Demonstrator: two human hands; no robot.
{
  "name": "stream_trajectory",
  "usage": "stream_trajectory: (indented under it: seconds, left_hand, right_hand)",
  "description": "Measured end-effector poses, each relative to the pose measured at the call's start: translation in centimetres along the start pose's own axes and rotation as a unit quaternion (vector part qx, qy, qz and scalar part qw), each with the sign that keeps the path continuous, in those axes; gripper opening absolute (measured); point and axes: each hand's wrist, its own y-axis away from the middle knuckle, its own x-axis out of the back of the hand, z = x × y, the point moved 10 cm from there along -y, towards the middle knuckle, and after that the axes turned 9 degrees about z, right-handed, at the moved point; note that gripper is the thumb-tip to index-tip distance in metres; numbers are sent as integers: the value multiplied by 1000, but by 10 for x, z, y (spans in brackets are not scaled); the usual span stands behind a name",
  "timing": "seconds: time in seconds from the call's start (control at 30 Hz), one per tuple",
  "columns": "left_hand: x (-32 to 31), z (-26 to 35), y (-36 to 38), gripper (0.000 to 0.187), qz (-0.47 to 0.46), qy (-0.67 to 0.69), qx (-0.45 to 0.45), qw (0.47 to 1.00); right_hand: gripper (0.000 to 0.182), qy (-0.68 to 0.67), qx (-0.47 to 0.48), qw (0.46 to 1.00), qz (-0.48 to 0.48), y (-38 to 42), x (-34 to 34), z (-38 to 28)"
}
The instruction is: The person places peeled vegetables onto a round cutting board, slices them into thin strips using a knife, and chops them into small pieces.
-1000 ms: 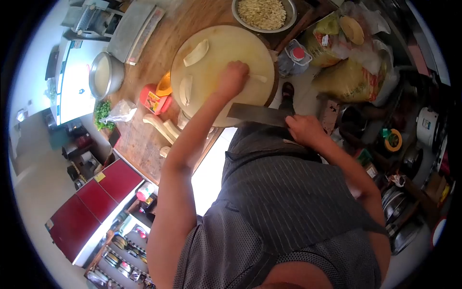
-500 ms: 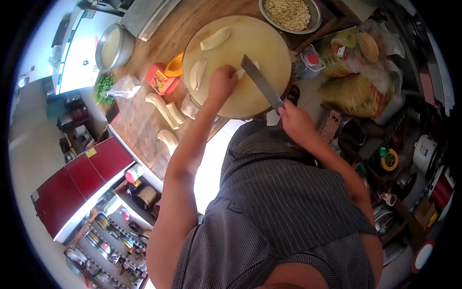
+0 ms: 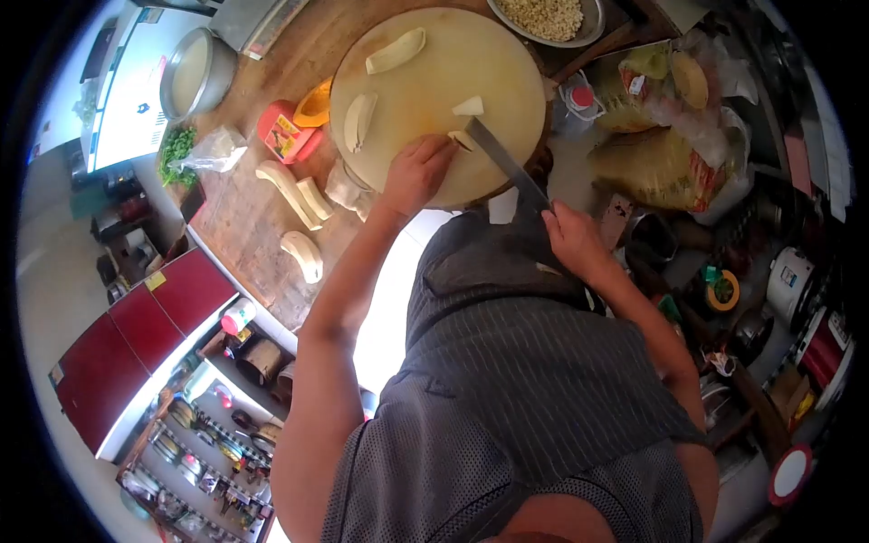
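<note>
My left hand (image 3: 420,174) is closed on a pale peeled piece (image 3: 461,140) near the right middle of the round cutting board (image 3: 407,104). My right hand (image 3: 577,240) grips the handle of a long-bladed knife (image 3: 507,163), its blade tip beside that piece. A small cut chunk (image 3: 469,107) lies just above the blade tip. Two longer pale pieces rest on the board, one at the top (image 3: 396,52) and one at the left (image 3: 359,121).
On the wooden table (image 3: 244,217) left of the board lie more pale pieces (image 3: 290,193), a red container (image 3: 285,133), an orange wedge (image 3: 314,104) and a plastic bag (image 3: 215,150). A pot (image 3: 201,74) stands behind. A bowl of grains (image 3: 549,18) is top right.
The knife has moved down and right from its place over the board. My left hand has shifted slightly, and a cut chunk now lies apart above the blade. The whole view has shifted a little.
</note>
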Motion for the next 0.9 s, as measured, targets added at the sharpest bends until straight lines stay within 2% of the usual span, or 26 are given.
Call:
stream_trajectory:
  seconds: [0.1,0.23,0.33,0.43,0.67,0.83,0.9]
  left_hand:
    - [-5,13,-4,28,2,13,-34,999]
    - [-17,10,-4,25,-2,6,-38,999]
    - [-18,9,-4,25,-9,1,-35,999]
    - [-18,13,-3,24,4,7,-42,999]
    - [-16,11,-2,25,17,-12,-28,999]
    - [-15,13,4,25,25,-9,-37,999]
    - [-18,8,4,26,4,-30,-10,999]
  right_hand:
    - [25,11,26,999,18,1,5,-8]
    - [23,64,46,997,20,-1,16,-24]
    - [20,52,84,994,34,-3,24,-40]
    - [19,74,85,993,32,-16,7,-32]
    - [18,84,82,993,-5,-19,11,-23]
    - [17,76,85,993,15,-22,0,-32]
    - [17,63,96,993,24,-26,6,-33]
